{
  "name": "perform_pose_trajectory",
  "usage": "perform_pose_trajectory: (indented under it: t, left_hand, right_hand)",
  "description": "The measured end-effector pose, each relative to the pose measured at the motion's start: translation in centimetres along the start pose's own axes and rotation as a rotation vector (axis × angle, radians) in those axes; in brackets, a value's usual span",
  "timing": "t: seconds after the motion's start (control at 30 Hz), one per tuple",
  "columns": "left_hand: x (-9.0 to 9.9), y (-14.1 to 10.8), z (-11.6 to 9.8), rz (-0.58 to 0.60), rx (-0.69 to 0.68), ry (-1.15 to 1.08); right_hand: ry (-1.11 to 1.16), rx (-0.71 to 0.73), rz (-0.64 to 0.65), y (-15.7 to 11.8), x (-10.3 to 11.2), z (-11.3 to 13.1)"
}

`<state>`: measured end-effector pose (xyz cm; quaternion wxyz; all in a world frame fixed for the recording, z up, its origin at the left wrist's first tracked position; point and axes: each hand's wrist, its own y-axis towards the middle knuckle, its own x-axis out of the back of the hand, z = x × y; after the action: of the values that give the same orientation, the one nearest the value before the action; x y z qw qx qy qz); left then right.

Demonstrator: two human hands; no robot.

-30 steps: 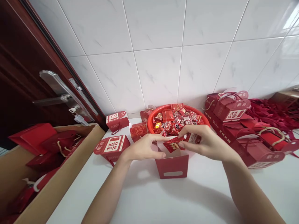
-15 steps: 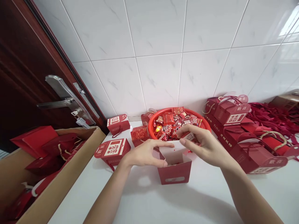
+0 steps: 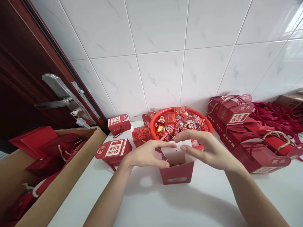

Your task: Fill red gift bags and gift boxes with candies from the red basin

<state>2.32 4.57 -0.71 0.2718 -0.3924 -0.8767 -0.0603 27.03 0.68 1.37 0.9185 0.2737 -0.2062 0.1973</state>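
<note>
A red cardboard box (image 3: 178, 174) stands upright on the white surface with its top open. Its pale inside shows, with something reddish at the bottom that I cannot make out. My left hand (image 3: 148, 154) spans the box's left side, its thumb at the near rim and its fingers toward the back flap. Over the right side of the box hovers my right hand (image 3: 205, 148), thumb and fingers apart, with nothing visible between them. Just behind, a red plastic basket (image 3: 208, 126) holds wrapped sweets (image 3: 170, 119), partly hidden by my right hand.
Closed red gift boxes (image 3: 113, 151) sit at left, and more boxes (image 3: 239, 118) are stacked at right beside dark red ribbons (image 3: 276, 118). A cardboard carton (image 3: 94, 143) with red boxes stands at the left edge, near a door handle (image 3: 52, 104). A tiled wall (image 3: 161, 82) rises behind.
My right hand has shifted slightly left over the open box, and its fingertips have come nearer my left hand. My left hand stays at the box.
</note>
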Motion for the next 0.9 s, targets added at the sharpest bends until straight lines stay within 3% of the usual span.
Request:
perform_pose_trajectory:
  t: [0.13,0.3,0.4,0.5,0.6,0.77,0.9]
  left_hand:
    - [0.0,0.3,0.2,0.066,-0.073,-0.001]
    - [-0.2,0.5,-0.3,0.276,-0.235,-0.034]
    - [0.3,0.5,-0.5,0.203,-0.282,-0.05]
    - [1.5,1.4,0.2,-0.037,-0.223,-0.041]
    - [3.1,3.8,1.7,-0.2,-0.087,0.162]
    - [4.0,8.9,4.1,-0.061,0.058,0.592]
    - [3.7,10.7,4.5,0.03,0.091,0.68]
  right_hand:
    - [-0.139,-0.014,-0.129,-0.4,1.4,-0.3]
    - [-0.215,-0.001,-0.199,-0.7,2.7,-0.7]
    - [-0.223,-0.013,-0.226,-0.8,3.2,-0.7]
    - [-0.226,-0.031,-0.234,-0.8,3.5,-0.6]
    - [-0.229,-0.041,-0.227,-0.7,3.6,-0.7]
    - [-0.25,-0.024,-0.178,-0.5,3.3,-1.0]
    - [-0.262,-0.035,-0.122,-0.4,3.2,-1.3]
